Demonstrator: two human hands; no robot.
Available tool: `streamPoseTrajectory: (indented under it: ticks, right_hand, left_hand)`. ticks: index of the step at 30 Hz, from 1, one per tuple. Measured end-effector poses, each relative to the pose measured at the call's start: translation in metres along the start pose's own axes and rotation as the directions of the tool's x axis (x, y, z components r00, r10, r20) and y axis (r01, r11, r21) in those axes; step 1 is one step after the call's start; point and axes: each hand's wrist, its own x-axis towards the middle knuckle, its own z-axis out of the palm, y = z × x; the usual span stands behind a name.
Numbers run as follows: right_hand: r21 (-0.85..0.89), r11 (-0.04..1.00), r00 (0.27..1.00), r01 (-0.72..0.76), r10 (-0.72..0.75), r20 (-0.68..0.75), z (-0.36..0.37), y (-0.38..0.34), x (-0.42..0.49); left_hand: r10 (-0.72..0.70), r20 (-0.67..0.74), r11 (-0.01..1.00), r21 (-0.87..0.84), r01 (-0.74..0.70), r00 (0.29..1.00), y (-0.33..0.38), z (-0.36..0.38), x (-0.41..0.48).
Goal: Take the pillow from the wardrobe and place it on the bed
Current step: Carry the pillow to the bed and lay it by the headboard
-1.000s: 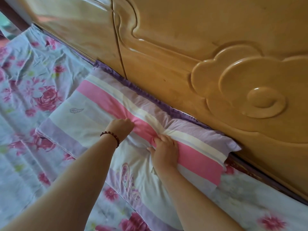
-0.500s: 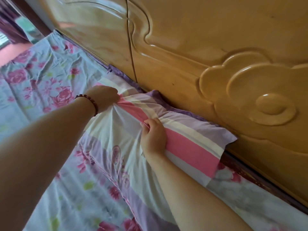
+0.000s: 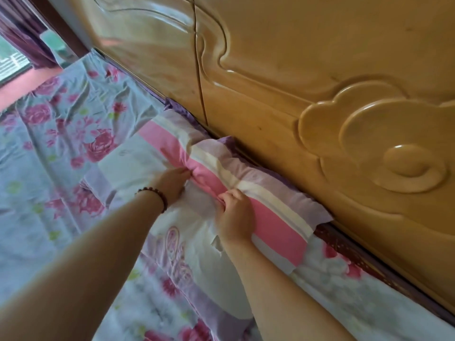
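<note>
The pillow (image 3: 270,217), striped pink, cream and lilac with a white embroidered front, lies on the bed (image 3: 49,168) with its far edge against the carved wooden headboard (image 3: 320,82). My left hand (image 3: 171,183), with a bead bracelet at the wrist, pinches the pillow cover near its middle. My right hand (image 3: 235,212) grips a fold of the same cover just to the right, and the fabric bunches between the two hands. No wardrobe is in view.
A pale blue sheet printed with pink roses covers the bed. The glossy headboard runs diagonally across the upper right. At the top left are a dark curtain (image 3: 19,38) and a bright window opening (image 3: 9,67).
My left hand, which had pulled the cover out to the left half a second ago, is back near the pillow's middle beside my right hand. The pillow lies flatter.
</note>
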Motion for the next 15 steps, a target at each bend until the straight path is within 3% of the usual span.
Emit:
streamPoseTrajectory:
  ticks: [3, 7, 11, 15]
  right_hand:
    - [-0.15, 0.988, 0.999, 0.027, -0.024, 0.022, 0.005, 0.003, 0.002]
    - [-0.293, 0.951, 0.989, 0.104, -0.067, 0.133, 0.014, 0.015, -0.004]
    - [-0.276, 0.95, 0.965, 0.145, -0.074, 0.25, 0.014, 0.02, -0.001]
    - [-0.158, 0.974, 0.967, 0.162, -0.125, 0.222, 0.002, 0.015, -0.005]
  left_hand:
    - [0.101, -0.074, 0.995, -0.016, -0.103, 0.992, -0.009, 0.025, 0.003]
    - [0.043, -0.051, 0.995, 0.092, -0.039, 0.998, -0.023, 0.029, 0.013]
    - [-0.02, -0.044, 0.996, 0.091, 0.024, 0.999, -0.016, 0.03, 0.014]
    - [-0.094, -0.04, 0.989, 0.107, 0.097, 0.995, -0.006, 0.032, 0.008]
